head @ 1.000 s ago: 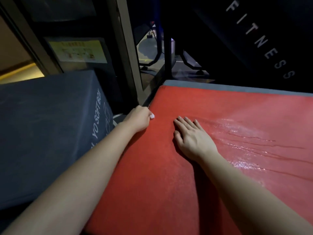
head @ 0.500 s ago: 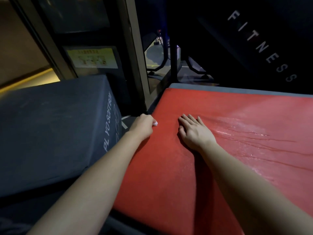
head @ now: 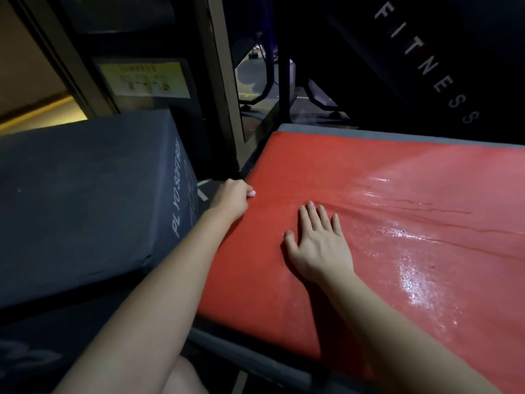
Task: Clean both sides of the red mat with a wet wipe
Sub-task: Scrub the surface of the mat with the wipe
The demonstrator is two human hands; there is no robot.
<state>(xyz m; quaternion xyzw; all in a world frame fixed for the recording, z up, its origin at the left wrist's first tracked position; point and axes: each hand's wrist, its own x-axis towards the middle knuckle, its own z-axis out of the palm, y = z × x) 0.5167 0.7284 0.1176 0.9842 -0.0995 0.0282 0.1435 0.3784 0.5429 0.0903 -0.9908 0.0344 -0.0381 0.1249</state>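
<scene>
The red mat (head: 326, 166) lies flat in front of me, filling the right half of the view, with a grey edge along its far side. Its right part shines wet and has long creases. My left hand (head: 231, 199) curls over the mat's left edge and grips it, thumb on top. My right hand (head: 318, 245) lies flat on the mat, palm down, fingers straight and spread, just left of the wet patch. No wet wipe is visible in either hand.
A dark grey soft plyo box (head: 85, 194) stands close on the left, beside the mat's edge. A metal door frame post (head: 221, 89) rises behind the gap. A black wall with the word FITNESS (head: 426, 61) is at the back right.
The view has pulled back, showing the mat's near left corner. My right hand has slid a little toward me and its fingers have spread. The left hand keeps its grip on the edge.
</scene>
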